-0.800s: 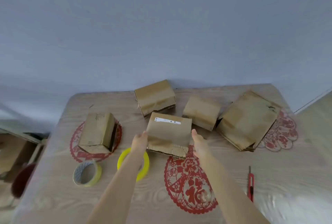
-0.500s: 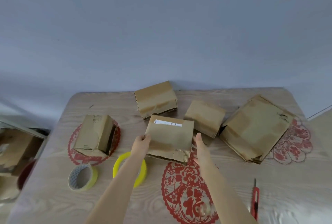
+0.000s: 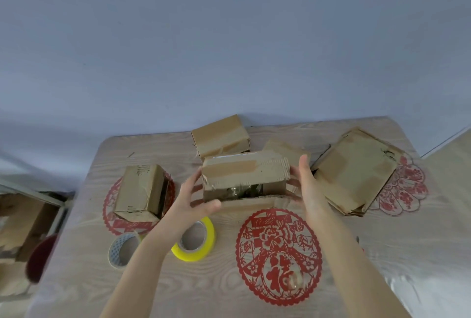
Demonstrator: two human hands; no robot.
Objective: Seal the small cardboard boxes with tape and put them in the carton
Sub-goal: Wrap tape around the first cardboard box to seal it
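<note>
Cardboard fills our grip: the small cardboard box (image 3: pixel 244 172) is held up off the table (image 3: pixel 216 279) between both hands, its open side turned towards us. Our left hand (image 3: pixel 193 203) clasps the left end, fingers spread on the side and thumb laid along the lower front flap. Our right hand (image 3: pixel 307 185) presses flat against the right end with fingers upright; its thumb we cannot make out. Something crumpled shows inside the gap, and the upper flap has a ragged edge.

We judge the task barely begun. This box is unsealed, with only an old tan strip on its top face. Just below the left hand the yellow tape roll (image 3: pixel 196 241) lies flat, and the pale tape roll (image 3: pixel 123 251) lies further left, neither one in hand. Left of the grip a second box (image 3: pixel 141 190) lies on its side. Beyond the grip stands a third box (image 3: pixel 220 134), with a fourth box (image 3: pixel 286 148) partly hidden behind our right fingers. To the right lies a flattened cardboard stack (image 3: pixel 356 172). We see no open carton, so nothing is packed.

Compared with half a second ago, the box has been tipped up and raised. Then its labelled face looked at us; now the opening does. Our left hand has slid down towards the lower corner.
</note>
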